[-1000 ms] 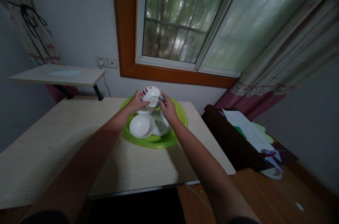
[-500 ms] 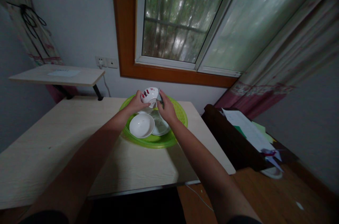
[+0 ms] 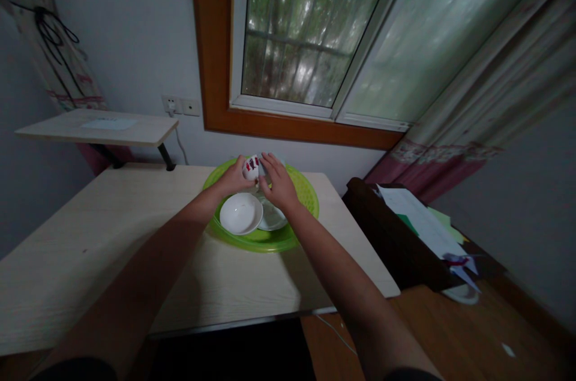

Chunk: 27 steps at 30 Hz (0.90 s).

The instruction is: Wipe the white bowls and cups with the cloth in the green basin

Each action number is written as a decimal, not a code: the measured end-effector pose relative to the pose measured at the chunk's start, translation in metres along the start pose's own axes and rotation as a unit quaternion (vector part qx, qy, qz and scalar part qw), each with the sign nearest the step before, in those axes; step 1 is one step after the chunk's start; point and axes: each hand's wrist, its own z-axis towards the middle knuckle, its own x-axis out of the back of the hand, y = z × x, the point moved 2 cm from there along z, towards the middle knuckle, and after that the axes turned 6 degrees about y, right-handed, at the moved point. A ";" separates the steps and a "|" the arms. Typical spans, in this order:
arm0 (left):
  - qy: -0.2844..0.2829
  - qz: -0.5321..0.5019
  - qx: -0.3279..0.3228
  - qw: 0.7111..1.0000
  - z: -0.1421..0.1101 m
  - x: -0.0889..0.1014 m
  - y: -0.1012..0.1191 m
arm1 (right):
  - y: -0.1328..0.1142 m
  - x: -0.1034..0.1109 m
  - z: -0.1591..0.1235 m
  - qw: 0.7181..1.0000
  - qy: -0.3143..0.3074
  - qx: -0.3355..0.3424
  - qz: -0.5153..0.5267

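Observation:
My left hand grips a small white bowl with red and dark markings, tilted on its side above the basket. My right hand is against the bowl's right side, its fingers bent over a pale grey, cloth-like piece that is mostly covered by them. Below the hands, a plain white bowl sits upright in a green plastic basket. It overlaps a pale plate or shallow dish to its right, partly hidden by my right hand and wrist.
The basket stands on a light wooden table near the wall. A small raised shelf with a paper sheet is at the back left. To the right, a dark brown piece of furniture bears papers. A window is behind.
The patterned bowl has turned from facing me to lying more on its side. My right hand has moved up and over it, with its fingers straighter. The basket's plain bowl has not moved.

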 end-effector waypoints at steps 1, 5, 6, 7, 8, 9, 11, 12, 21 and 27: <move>-0.001 -0.001 0.001 1.000 0.000 0.000 0.001 | 0.003 0.000 0.000 1.000 0.008 -0.022 0.005; 0.008 -0.001 0.018 1.000 0.001 0.002 -0.001 | 0.020 -0.001 -0.002 0.992 0.037 -0.104 0.054; 0.013 -0.005 0.024 1.000 0.002 0.003 -0.002 | 0.024 -0.001 -0.003 0.989 0.044 -0.125 0.072; 0.019 -0.013 0.031 0.999 0.003 0.003 -0.005 | 0.028 -0.002 -0.004 0.984 0.052 -0.147 0.088; 0.025 -0.025 0.037 0.999 0.004 0.004 -0.007 | 0.031 -0.002 -0.005 0.978 0.058 -0.172 0.103; 0.032 -0.041 0.041 0.998 0.005 0.004 -0.009 | 0.033 -0.002 -0.005 0.971 0.062 -0.199 0.117; 0.044 -0.078 0.049 0.995 0.008 0.004 -0.013 | 0.035 -0.003 -0.006 0.957 0.060 -0.247 0.143; 0.047 -0.097 0.055 0.993 0.009 0.004 -0.014 | 0.035 -0.003 -0.007 0.950 0.056 -0.264 0.156; 0.026 -0.142 0.079 0.986 0.009 0.002 -0.020 | 0.041 -0.006 -0.009 0.929 0.087 -0.298 0.200; 0.030 -0.153 0.044 0.987 0.011 -0.003 -0.026 | 0.051 -0.009 -0.010 0.940 0.099 -0.281 0.165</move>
